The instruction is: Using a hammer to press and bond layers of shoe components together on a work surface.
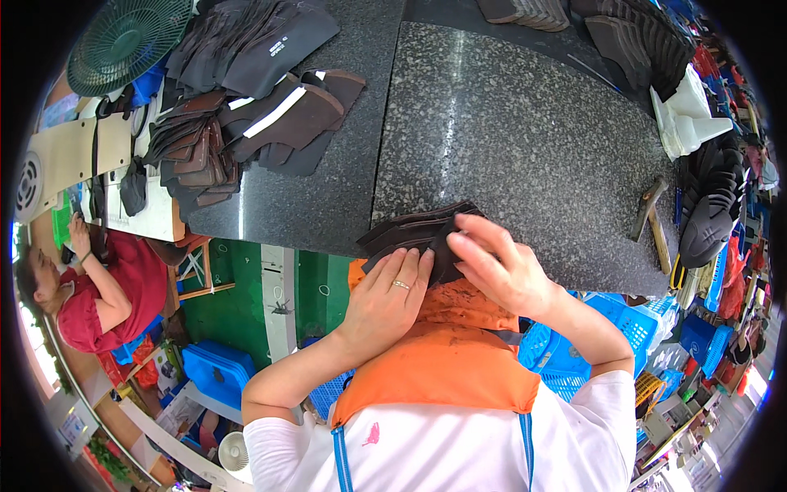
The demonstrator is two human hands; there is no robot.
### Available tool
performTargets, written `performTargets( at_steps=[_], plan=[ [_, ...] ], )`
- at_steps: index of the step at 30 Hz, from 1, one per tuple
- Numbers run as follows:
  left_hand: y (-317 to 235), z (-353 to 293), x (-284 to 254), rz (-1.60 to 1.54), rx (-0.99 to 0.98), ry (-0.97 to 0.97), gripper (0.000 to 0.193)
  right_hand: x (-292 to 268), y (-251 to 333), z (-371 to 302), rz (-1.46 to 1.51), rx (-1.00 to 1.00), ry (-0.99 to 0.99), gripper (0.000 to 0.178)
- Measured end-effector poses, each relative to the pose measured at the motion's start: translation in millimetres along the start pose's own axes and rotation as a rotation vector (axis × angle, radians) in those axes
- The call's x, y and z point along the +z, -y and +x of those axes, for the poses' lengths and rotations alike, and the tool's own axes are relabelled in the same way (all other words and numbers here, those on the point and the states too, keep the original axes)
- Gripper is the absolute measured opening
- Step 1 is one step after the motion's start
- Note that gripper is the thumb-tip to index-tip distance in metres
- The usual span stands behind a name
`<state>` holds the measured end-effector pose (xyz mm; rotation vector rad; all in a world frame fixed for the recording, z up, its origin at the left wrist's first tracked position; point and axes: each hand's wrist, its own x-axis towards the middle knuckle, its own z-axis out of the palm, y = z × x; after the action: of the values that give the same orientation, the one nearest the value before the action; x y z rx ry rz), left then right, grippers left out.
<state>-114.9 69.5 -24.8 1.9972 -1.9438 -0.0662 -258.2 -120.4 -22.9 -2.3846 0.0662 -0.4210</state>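
Observation:
A small stack of dark brown leather shoe pieces [414, 232] lies at the near edge of the speckled granite worktop [508, 131]. My left hand [385, 299], with a ring on one finger, rests flat on the stack's near side. My right hand [500, 266] grips the stack's right end, fingers curled over the top piece. Below my hands I see my orange apron [443, 361] and white shirt.
Heaps of dark shoe uppers [246, 98] cover the worktop's far left. A hammer [652, 217] lies at the right edge, near black soles [709, 213] and a white moulded piece [689, 115]. Blue crates [574, 344] stand under the table. A person in red [106, 295] sits left; a green fan [123, 37] is above.

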Motion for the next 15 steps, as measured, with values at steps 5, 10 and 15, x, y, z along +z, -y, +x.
performTargets(
  at_steps=[5, 10, 15],
  plan=[
    [4.3, 2.1, -0.7, -0.062, -0.002, -0.021, 0.039, -9.1, -4.5, -7.2, -0.097, -0.086, -0.013, 0.058],
    [3.2, 4.8, -0.4, 0.025, 0.049, -0.012, 0.032, -15.9, -6.6, -12.1, -0.199, -0.185, 0.143, 0.046],
    [1.3, 10.9, -3.7, 0.08, 0.088, 0.05, 0.029, -15.1, 0.0, -10.9, -0.311, -0.141, 0.179, 0.038]
  ],
)
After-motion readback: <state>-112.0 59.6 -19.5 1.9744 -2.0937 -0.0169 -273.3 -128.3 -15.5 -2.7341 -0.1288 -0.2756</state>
